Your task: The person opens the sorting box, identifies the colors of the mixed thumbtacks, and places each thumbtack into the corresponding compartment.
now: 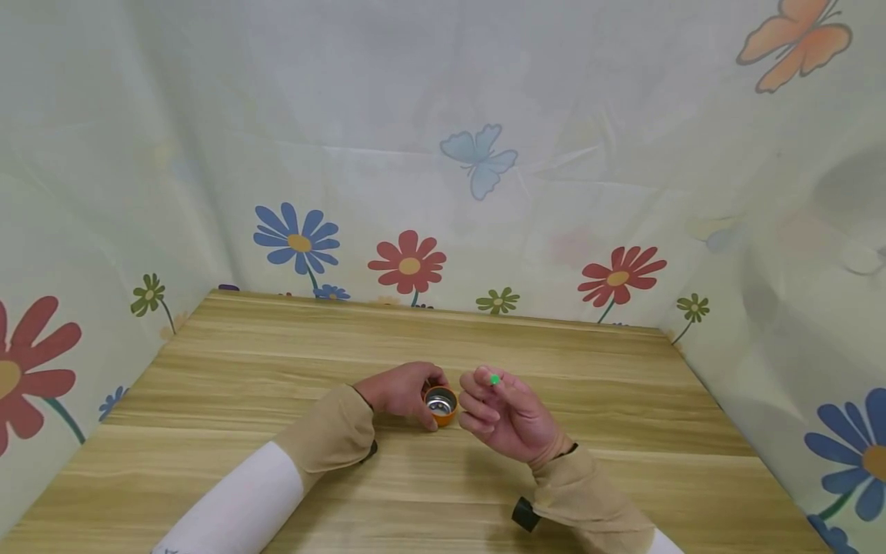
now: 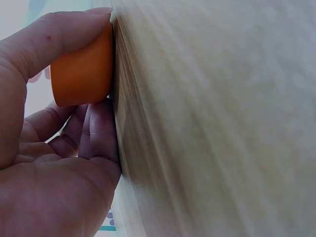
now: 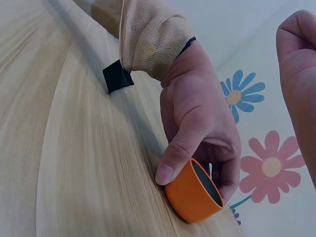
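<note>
A small orange cup (image 1: pixel 446 421) with a shiny silvery inside stands upright on the wooden table, its mouth facing up. My left hand (image 1: pixel 401 391) grips it from the left, thumb on the near side and fingers round the far side. The left wrist view shows the thumb across the cup's orange wall (image 2: pixel 81 74), with its base against the table. Just right of the cup, my right hand (image 1: pixel 508 412) is raised above the table. Between its thumb and index finger it pinches a small bright green round piece (image 1: pixel 494 379); the other fingers are curled.
The wooden table (image 1: pixel 277 346) reaches back to a pale curtain (image 1: pixel 346 92) printed with flowers and butterflies, which also hangs at both sides. Dark wrist devices stick out under both beige cuffs, the right one (image 1: pixel 526 514) close above the table.
</note>
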